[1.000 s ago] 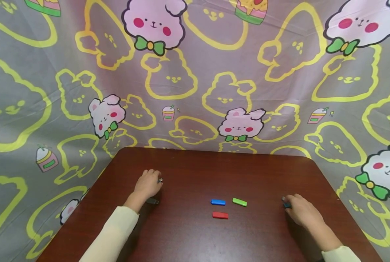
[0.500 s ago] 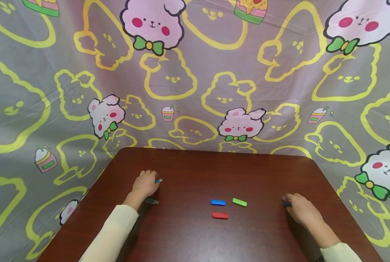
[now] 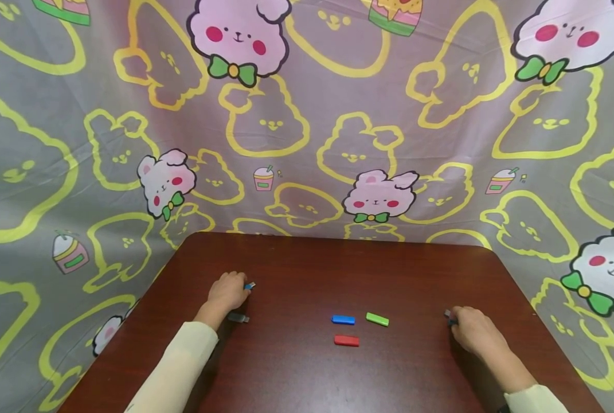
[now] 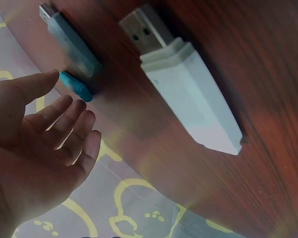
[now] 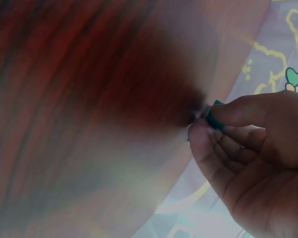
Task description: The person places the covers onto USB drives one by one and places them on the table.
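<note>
On a dark wooden table [image 3: 296, 269], a red stick [image 3: 347, 341] lies centrally, a blue stick [image 3: 343, 320] just beyond it, a green stick [image 3: 377, 319] beyond and right. Far left of the red stick, the left hand [image 3: 227, 292] is relaxed, released, beside a teal piece [image 4: 77, 88], a grey-blue USB drive [image 4: 73, 44] and a pale USB drive [image 4: 193, 96]. Well right of it, the right hand [image 3: 474, 331] pinches a small teal object [image 5: 216, 120].
</note>
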Tool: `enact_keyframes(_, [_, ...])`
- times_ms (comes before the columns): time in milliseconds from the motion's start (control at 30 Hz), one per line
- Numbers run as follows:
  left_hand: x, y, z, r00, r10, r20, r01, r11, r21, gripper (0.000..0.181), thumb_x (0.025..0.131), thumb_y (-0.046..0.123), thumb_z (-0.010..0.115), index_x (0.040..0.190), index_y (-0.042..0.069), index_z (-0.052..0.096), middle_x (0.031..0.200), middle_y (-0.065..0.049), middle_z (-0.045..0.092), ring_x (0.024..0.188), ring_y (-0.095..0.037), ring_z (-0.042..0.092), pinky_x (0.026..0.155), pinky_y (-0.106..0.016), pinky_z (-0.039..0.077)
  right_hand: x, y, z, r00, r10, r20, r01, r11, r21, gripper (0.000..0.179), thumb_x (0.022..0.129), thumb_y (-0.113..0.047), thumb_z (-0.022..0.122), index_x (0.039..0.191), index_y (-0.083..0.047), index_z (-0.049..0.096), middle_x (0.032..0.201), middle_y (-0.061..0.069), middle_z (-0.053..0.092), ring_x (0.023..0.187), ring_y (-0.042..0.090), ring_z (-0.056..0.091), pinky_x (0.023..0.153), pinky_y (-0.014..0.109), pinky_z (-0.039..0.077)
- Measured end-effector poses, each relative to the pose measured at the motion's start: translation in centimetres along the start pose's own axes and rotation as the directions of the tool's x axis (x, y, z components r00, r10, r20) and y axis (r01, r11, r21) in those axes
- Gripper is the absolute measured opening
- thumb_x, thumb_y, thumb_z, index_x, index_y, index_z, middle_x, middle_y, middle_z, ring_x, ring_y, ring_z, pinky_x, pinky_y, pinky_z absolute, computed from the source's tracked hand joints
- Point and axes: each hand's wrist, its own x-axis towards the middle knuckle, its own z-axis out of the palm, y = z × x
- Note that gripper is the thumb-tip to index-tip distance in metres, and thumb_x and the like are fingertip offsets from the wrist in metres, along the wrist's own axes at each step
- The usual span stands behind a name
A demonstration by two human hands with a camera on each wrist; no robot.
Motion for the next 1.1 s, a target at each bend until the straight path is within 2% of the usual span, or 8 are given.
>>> enact_keyframes(167, [0.2, -0.2, 0.3, 1.000, 0.010, 0.000, -0.010, 1.000, 0.017, 0.030, 0.095, 0.024, 0.072, 0.116, 0.003, 0.068, 0.106, -0.013, 0.065, 0.103, -0.034, 0.060, 0.087, -0.051, 0.052, -0.1, -0.2, -0.2, 0.998, 0.058, 0.033, -0.059, 0.998, 0.039, 0.009, 0.079, -0.004, 0.068, 0.088, -0.004, 0.064, 0.080, 0.013, 0.066, 0.069, 0.031, 0.062, 0.060, 0.050, 0.049])
enact_keyframes(467, [0.2, -0.4, 0.3, 0.998, 0.053, -0.047, -0.050, 0.997, 0.055, 0.014, 0.092, 0.019, 0.074, 0.100, 0.008, 0.073, 0.091, -0.011, 0.063, 0.094, -0.036, 0.063, 0.078, -0.051, 0.054, -0.5, -0.7, -0.3, 0.997, 0.076, 0.031, -0.078, 0.995, 0.057, 0.013, 0.079, -0.011, 0.068, 0.091, -0.006, 0.066, 0.083, 0.008, 0.059, 0.071, 0.025, 0.054, 0.062, 0.047, 0.047])
enact_keyframes(667, [0.2, -0.4, 0.8, 0.993, 0.072, -0.097, -0.063, 0.994, 0.087, 0.014, 0.089, 0.019, 0.076, 0.090, 0.006, 0.069, 0.085, -0.010, 0.065, 0.087, -0.034, 0.065, 0.075, -0.052, 0.054, -0.5, -0.9, -0.2, 0.997, 0.075, 0.036, -0.077, 0.994, 0.076, 0.013, 0.080, -0.011, 0.067, 0.092, -0.006, 0.066, 0.084, 0.010, 0.061, 0.072, 0.026, 0.054, 0.062, 0.047, 0.046])
enact_keyframes(800, [0.3, -0.4, 0.9, 0.994, 0.042, -0.097, -0.041, 0.999, 0.018, 0.018, 0.088, 0.016, 0.078, 0.091, 0.004, 0.064, 0.082, -0.009, 0.063, 0.080, -0.029, 0.064, 0.070, -0.046, 0.054, -0.6, -1.1, -0.1, 0.998, 0.066, 0.025, -0.068, 0.993, 0.099, 0.011, 0.080, -0.008, 0.067, 0.090, -0.009, 0.065, 0.081, 0.008, 0.063, 0.069, 0.024, 0.053, 0.060, 0.044, 0.045])
enact_keyframes(900, [0.2, -0.3, 1.0, 0.996, 0.025, -0.086, -0.029, 0.998, -0.046, 0.020, 0.089, 0.015, 0.077, 0.094, 0.006, 0.061, 0.079, -0.007, 0.060, 0.074, -0.023, 0.060, 0.065, -0.040, 0.052, -0.7, -1.5, -0.1, 1.000, 0.028, 0.015, -0.029, 0.992, 0.120, 0.009, 0.081, -0.007, 0.069, 0.089, -0.010, 0.066, 0.082, 0.004, 0.065, 0.071, 0.020, 0.054, 0.061, 0.041, 0.046])
enact_keyframes(1000, [0.0, 0.1, 0.7, 0.995, 0.037, -0.088, -0.046, 0.994, -0.100, 0.020, 0.089, 0.016, 0.077, 0.096, 0.009, 0.060, 0.077, -0.004, 0.059, 0.072, -0.021, 0.057, 0.064, -0.037, 0.049, -0.8, -1.9, -0.2, 0.999, -0.030, -0.014, 0.032, 0.992, 0.123, 0.008, 0.082, -0.006, 0.071, 0.088, -0.011, 0.069, 0.084, 0.001, 0.066, 0.075, 0.017, 0.058, 0.065, 0.040, 0.049])
enact_keyframes(1100, [-0.5, 1.0, 0.3, 0.991, 0.073, -0.113, -0.088, 0.987, -0.138, 0.019, 0.089, 0.016, 0.079, 0.098, 0.011, 0.063, 0.080, -0.002, 0.060, 0.076, -0.020, 0.056, 0.065, -0.038, 0.049, -0.7, -2.5, -0.4, 0.995, -0.087, -0.057, 0.093, 0.989, 0.119, 0.008, 0.083, -0.006, 0.073, 0.089, -0.009, 0.071, 0.086, 0.001, 0.067, 0.078, 0.017, 0.061, 0.067, 0.040, 0.051])
